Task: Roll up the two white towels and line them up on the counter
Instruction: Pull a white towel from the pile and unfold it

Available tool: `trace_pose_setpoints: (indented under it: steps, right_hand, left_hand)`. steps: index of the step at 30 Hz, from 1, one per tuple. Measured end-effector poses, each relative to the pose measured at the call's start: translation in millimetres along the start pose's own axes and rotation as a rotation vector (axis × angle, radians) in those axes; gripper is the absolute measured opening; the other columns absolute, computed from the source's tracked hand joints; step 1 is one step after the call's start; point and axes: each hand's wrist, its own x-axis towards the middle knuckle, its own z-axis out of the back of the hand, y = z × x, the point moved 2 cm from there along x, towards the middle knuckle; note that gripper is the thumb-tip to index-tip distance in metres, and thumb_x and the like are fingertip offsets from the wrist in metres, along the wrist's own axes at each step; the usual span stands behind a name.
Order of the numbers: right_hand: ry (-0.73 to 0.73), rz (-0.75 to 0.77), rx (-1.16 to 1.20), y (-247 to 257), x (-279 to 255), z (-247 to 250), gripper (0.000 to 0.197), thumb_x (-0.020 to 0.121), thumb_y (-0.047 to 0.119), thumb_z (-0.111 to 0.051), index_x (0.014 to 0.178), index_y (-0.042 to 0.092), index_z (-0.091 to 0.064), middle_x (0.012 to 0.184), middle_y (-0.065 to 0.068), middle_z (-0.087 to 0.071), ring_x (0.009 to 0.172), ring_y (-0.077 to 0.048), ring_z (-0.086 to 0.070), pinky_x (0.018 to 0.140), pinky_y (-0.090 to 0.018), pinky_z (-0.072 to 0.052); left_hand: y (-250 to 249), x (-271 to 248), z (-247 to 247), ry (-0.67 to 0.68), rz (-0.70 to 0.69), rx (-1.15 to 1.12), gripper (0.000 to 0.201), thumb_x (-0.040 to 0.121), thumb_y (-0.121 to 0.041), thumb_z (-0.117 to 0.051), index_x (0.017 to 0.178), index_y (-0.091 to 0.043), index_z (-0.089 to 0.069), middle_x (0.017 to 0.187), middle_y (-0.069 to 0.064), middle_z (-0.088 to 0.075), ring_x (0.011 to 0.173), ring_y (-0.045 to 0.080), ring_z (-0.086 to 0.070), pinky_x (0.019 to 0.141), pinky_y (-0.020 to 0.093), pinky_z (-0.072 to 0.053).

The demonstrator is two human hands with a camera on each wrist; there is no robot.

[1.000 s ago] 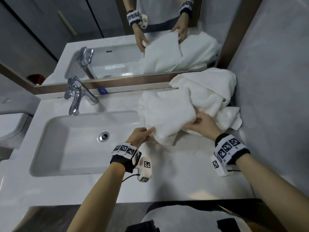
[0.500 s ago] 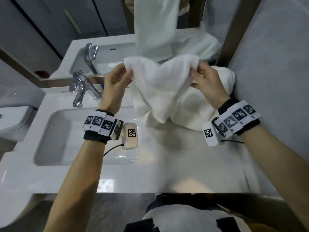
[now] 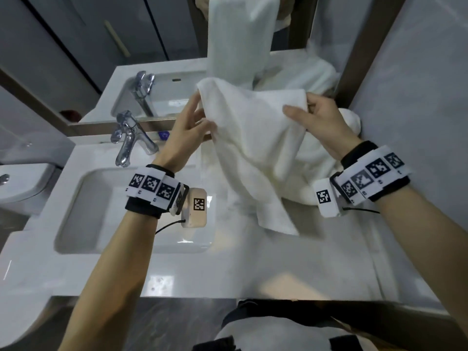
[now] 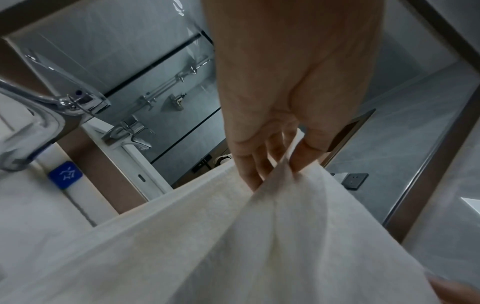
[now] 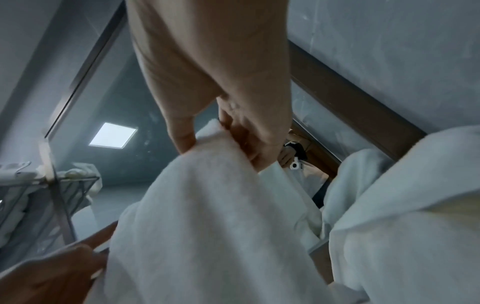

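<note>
A white towel (image 3: 255, 148) hangs in the air above the counter (image 3: 253, 264), held by its top edge between my two hands. My left hand (image 3: 195, 117) pinches its upper left corner; the left wrist view shows thumb and fingers closed on the cloth (image 4: 280, 185). My right hand (image 3: 311, 110) pinches the upper right corner, thumb in front, fingers behind the cloth (image 5: 215, 164). The towel's lower end droops to the counter. The second white towel (image 3: 319, 168) lies crumpled behind it, against the right wall (image 3: 417, 122).
A white basin (image 3: 106, 211) with a chrome tap (image 3: 129, 140) lies to the left. A mirror (image 3: 152, 46) runs along the back and reflects the towels. A toilet (image 3: 22, 183) shows at the far left. A grey wall closes the right side.
Both hands lifted one towel off the counter pile and spread its top edge apart in the air. The other towel stayed crumpled against the wall.
</note>
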Motion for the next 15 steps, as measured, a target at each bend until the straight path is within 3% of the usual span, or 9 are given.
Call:
trace_pose_setpoints:
  steps: [2, 5, 7, 9, 11, 13, 15]
  right_hand:
    - [-0.052, -0.006, 0.045, -7, 5, 6, 0.014, 0.084, 0.014, -0.066, 0.097, 0.017, -0.066, 0.096, 0.002, -0.071, 0.090, -0.009, -0.067, 0.086, -0.032, -0.054]
    - [-0.128, -0.028, 0.089, -14, 16, 18, 0.031, 0.082, -0.001, -0.058, 0.093, 0.027, -0.067, 0.087, 0.011, -0.072, 0.085, -0.005, -0.067, 0.081, -0.030, -0.055]
    - [-0.103, -0.038, 0.066, -17, 21, 19, 0.042, 0.077, -0.005, -0.053, 0.098, 0.029, -0.065, 0.085, 0.013, -0.073, 0.084, -0.003, -0.067, 0.075, -0.024, -0.054]
    - [-0.082, -0.066, 0.069, -21, 25, 17, 0.047, 0.072, -0.003, -0.047, 0.100, 0.030, -0.064, 0.088, 0.011, -0.071, 0.083, -0.003, -0.066, 0.074, -0.024, -0.052]
    - [-0.059, -0.093, 0.077, -28, 27, 15, 0.043, 0.073, 0.004, -0.052, 0.104, 0.033, -0.062, 0.095, 0.007, -0.068, 0.086, -0.006, -0.066, 0.073, -0.027, -0.052]
    - [0.017, -0.105, 0.013, -35, 25, 14, 0.042, 0.079, 0.013, -0.068, 0.112, 0.035, -0.055, 0.107, 0.004, -0.067, 0.093, -0.010, -0.068, 0.073, -0.026, -0.054]
    - [0.091, -0.139, -0.051, -47, 22, 13, 0.053, 0.079, 0.013, -0.074, 0.121, 0.035, -0.050, 0.117, 0.001, -0.066, 0.099, -0.013, -0.068, 0.078, -0.026, -0.057]
  left_hand:
    - [2, 6, 1, -0.005, -0.009, 0.009, 0.066, 0.083, 0.004, -0.049, 0.137, -0.033, -0.041, 0.125, 0.000, -0.061, 0.110, 0.018, -0.062, 0.080, 0.028, -0.054]
    - [2, 16, 7, 0.027, -0.011, 0.023, 0.073, 0.077, 0.008, -0.048, 0.129, -0.043, -0.044, 0.118, -0.004, -0.064, 0.104, 0.015, -0.065, 0.079, 0.029, -0.054]
    - [4, 25, 9, 0.057, 0.001, 0.017, 0.074, 0.078, 0.010, -0.047, 0.130, -0.043, -0.043, 0.116, 0.001, -0.066, 0.103, 0.016, -0.065, 0.080, 0.029, -0.055]
    - [10, 33, 9, 0.067, 0.049, -0.023, 0.071, 0.081, 0.013, -0.042, 0.131, -0.037, -0.044, 0.112, 0.007, -0.067, 0.097, 0.018, -0.066, 0.079, 0.029, -0.055]
    - [19, 39, 8, 0.020, 0.113, -0.029, 0.056, 0.084, 0.013, -0.042, 0.126, -0.022, -0.051, 0.099, 0.007, -0.069, 0.086, 0.016, -0.064, 0.077, 0.027, -0.052]
    - [31, 44, 9, -0.022, 0.146, -0.010, 0.028, 0.089, 0.009, -0.048, 0.108, -0.007, -0.060, 0.087, 0.000, -0.072, 0.080, 0.011, -0.066, 0.077, 0.023, -0.052]
    - [46, 48, 10, -0.039, 0.182, -0.051, 0.015, 0.092, 0.005, -0.051, 0.094, -0.005, -0.062, 0.083, -0.002, -0.072, 0.078, 0.008, -0.067, 0.077, 0.020, -0.053]
